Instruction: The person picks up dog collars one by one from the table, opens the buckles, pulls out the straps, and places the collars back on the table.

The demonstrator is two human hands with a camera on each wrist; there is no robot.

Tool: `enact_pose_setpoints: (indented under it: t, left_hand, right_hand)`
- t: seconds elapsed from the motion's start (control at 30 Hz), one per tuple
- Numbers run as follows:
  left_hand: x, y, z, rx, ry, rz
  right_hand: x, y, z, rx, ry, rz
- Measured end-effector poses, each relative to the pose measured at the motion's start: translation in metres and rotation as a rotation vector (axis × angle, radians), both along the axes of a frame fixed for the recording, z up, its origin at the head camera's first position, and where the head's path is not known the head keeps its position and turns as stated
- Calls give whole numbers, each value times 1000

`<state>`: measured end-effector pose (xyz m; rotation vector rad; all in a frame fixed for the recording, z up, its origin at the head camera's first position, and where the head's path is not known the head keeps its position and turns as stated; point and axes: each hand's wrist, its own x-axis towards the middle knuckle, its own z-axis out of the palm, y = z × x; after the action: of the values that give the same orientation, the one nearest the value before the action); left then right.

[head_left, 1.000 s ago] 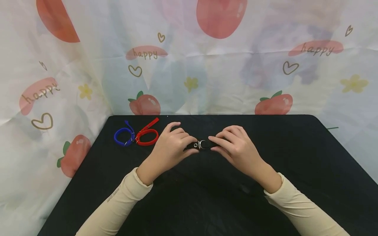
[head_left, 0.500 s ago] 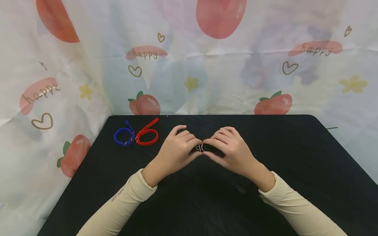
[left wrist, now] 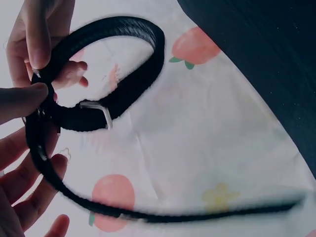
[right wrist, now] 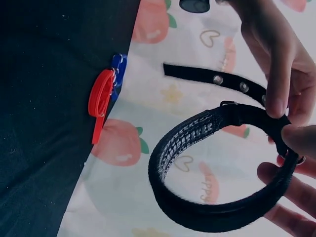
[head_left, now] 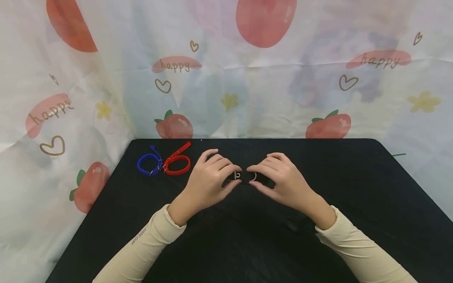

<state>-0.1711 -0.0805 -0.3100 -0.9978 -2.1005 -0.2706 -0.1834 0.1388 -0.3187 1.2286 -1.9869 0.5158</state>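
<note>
A black collar is pinched by the left hand between thumb and fingers, with that hand's farthest finger lifted away from the others. The same collar is gripped from the other side by the right hand, also between thumb and bent fingers. The fingertips of the two hands are held near each other but apart, and in the gap a curved metal ring is seen beside the right fingertips.

The collar is held up over the table, in front of the person. A round loop is formed by its band, and a loose end, set with metal studs, is extended from the left hand; its tip is blurred in the left wrist view. A squared metal loop is carried on the band.

Both forearms are covered by cream sleeves. Beyond the left hand, near the table's far left corner, a blue collar and a red collar are laid side by side, their tails pointed away from the person. The table is covered in black and backed by a pale cloth printed with fruit, hearts, flowers and "happy".
</note>
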Motion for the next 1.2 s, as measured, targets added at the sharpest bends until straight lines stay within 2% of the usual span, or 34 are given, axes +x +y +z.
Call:
enact_pose_setpoints:
  t: [0.2,0.37,0.57,0.73,0.87,0.97,1.07,1.2]
  left_hand:
    - [1,-2,-2,20,-48,26]
    - [1,0,-3,-7,-80,36]
    - [1,6,-1,-47,-38,25]
    - [1,8,0,-64,-29,85]
    - [0,7,0,-52,-71,136]
    - [0,7,-1,-66,-98,151]
    - [0,7,-2,-87,-120,141]
    - [2,7,-1,-82,-139,82]
  right_hand:
    - [1,3,1,-48,8,36]
    - [2,3,1,-73,28,77]
    - [4,-1,0,-28,46,48]
    - [6,-2,1,-10,67,-12]
    - [5,1,2,-41,70,-8]
    - [5,2,1,-63,71,5]
    - [5,1,1,-74,70,20]
    - [6,1,1,-75,55,42]
